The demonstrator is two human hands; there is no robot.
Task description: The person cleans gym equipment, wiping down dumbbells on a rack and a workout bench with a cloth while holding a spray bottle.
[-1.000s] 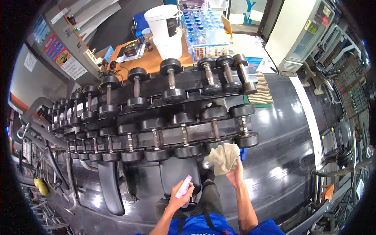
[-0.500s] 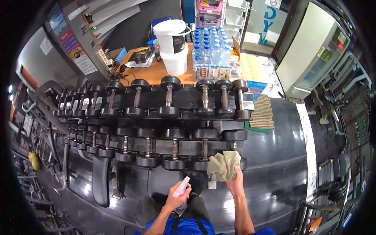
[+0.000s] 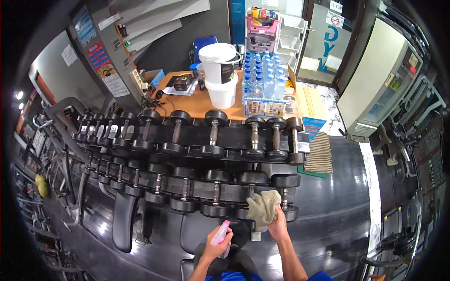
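My left hand (image 3: pixel 216 243) is wrapped round a small spray bottle (image 3: pixel 221 233) with a pink top, low in front of my body. To the right, my right hand (image 3: pixel 278 226) grips a crumpled beige cloth (image 3: pixel 264 207). The cloth overlaps the lower row of black dumbbells (image 3: pixel 216 193) near its right end and hides part of one; whether it touches is unclear. An upper row of dumbbells (image 3: pixel 214 134) lies behind on the same rack.
Behind the rack, a wooden desk (image 3: pixel 187 107) bears stacked white buckets (image 3: pixel 220 75) and water bottles (image 3: pixel 265 77). A fridge (image 3: pixel 375 75) stands at the back right. Padded benches (image 3: pixel 125 222) are below the rack. A striped mat (image 3: pixel 318 152) lies right.
The view has tilted up, so the rack and desk sit lower in it. Both hands still hold the bottle and cloth; the cloth has shifted slightly left and down in view.
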